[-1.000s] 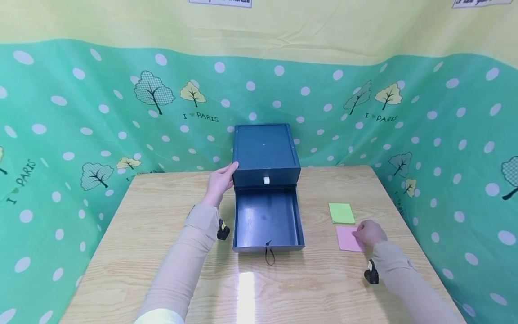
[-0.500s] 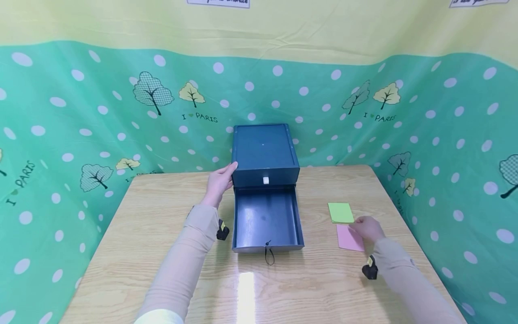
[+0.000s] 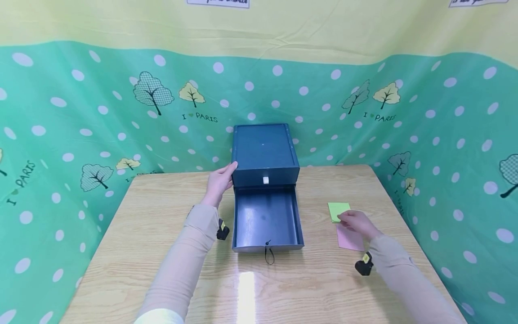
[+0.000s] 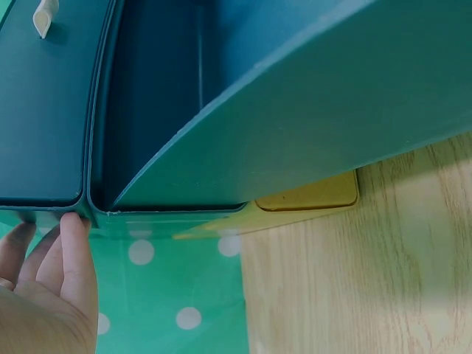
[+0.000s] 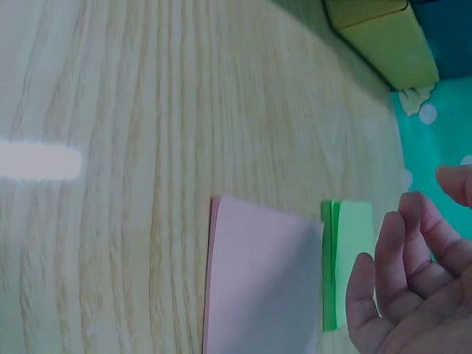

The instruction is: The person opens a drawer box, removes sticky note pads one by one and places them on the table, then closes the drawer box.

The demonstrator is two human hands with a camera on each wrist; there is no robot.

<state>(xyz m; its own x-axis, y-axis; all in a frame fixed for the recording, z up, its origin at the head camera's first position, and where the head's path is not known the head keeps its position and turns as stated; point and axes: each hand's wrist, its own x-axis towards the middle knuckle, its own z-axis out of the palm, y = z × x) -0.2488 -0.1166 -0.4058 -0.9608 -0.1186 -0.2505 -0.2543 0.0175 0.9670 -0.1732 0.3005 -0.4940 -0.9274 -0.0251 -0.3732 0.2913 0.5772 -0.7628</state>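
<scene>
A dark blue drawer unit (image 3: pixel 263 146) stands at the back of the table, its open drawer (image 3: pixel 265 220) drawn out with a black loop at the front. My left hand (image 3: pixel 218 182) touches the unit's left side near the closed upper drawer; in the left wrist view its straight fingers (image 4: pixel 76 254) meet that side. My right hand (image 3: pixel 359 222) is over the green sticky note pad (image 3: pixel 337 208), thumb and fingertips apart in the right wrist view. Just in front of that pad lies a pink sticky note pad (image 3: pixel 349 239), partly behind the hand in the head view.
Beneath the blue drawers is a yellow bottom section (image 4: pixel 310 193), seen from the wrists. A white tab (image 3: pixel 265 180) marks the upper drawer. The wooden table (image 3: pixel 162 216) is backed by a green dotted cloth (image 3: pixel 259 99).
My right hand has moved from the pink pad forward and left to the green pad, leaving the pink one on the table. My left hand stays at the unit's side.
</scene>
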